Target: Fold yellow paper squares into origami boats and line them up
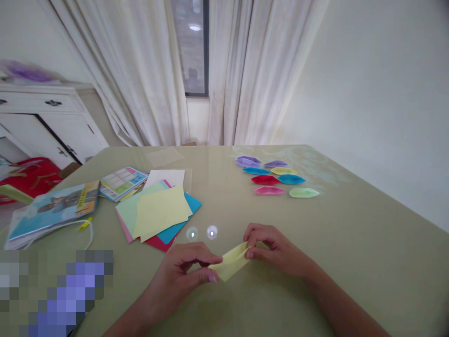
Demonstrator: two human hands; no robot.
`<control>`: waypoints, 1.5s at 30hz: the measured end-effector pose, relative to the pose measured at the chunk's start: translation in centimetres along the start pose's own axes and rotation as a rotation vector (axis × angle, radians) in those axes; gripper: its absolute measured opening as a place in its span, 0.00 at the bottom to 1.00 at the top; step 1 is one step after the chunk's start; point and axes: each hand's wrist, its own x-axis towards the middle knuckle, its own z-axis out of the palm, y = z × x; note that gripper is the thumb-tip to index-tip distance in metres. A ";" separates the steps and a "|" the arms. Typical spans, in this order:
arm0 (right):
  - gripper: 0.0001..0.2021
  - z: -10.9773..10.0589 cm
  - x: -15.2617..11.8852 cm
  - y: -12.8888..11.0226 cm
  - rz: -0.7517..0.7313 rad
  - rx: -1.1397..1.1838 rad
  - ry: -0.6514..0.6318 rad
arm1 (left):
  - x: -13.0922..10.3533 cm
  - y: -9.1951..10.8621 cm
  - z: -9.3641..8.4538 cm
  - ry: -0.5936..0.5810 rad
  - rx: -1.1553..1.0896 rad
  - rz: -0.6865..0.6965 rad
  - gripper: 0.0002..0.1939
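Between my two hands is a yellow paper boat [231, 263], tilted, with its right end higher than its left. My left hand [185, 269] pinches the left end between thumb and fingers. The right end is gripped by my right hand [268, 248], thumb below and fingers curled over it. Beyond my right hand, several folded paper boats lie in a loose cluster, among them a pink boat [269, 190], a light green boat [304, 193] and a red boat [265, 179]. Past my left hand, a fanned stack of coloured paper sheets [163, 210] rests on the table.
The glossy table [351, 252] reflects light near the paper. On the left are a picture book [56, 206], a printed card [123, 181] and a white cord [91, 234]. A pixelated patch covers the lower left corner. A white cabinet [52, 121] stands beyond.
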 end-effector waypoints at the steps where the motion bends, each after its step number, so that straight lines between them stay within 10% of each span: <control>1: 0.14 0.0 0.0 -0.1 -0.008 0.000 0.002 | -0.1 0.0 0.1 0.012 0.017 0.009 0.08; 18: 0.13 -0.8 -0.5 0.3 0.076 0.114 0.138 | 0.6 -0.4 -0.5 -0.007 -0.131 -0.245 0.08; 24: 0.13 -0.7 -1.0 0.8 0.163 0.538 0.003 | 0.5 -1.2 -0.9 -0.011 -0.355 -0.309 0.13; 45: 0.23 0.6 -1.0 1.8 0.160 0.668 -0.037 | -0.6 -2.5 0.5 -0.020 -0.743 -0.371 0.23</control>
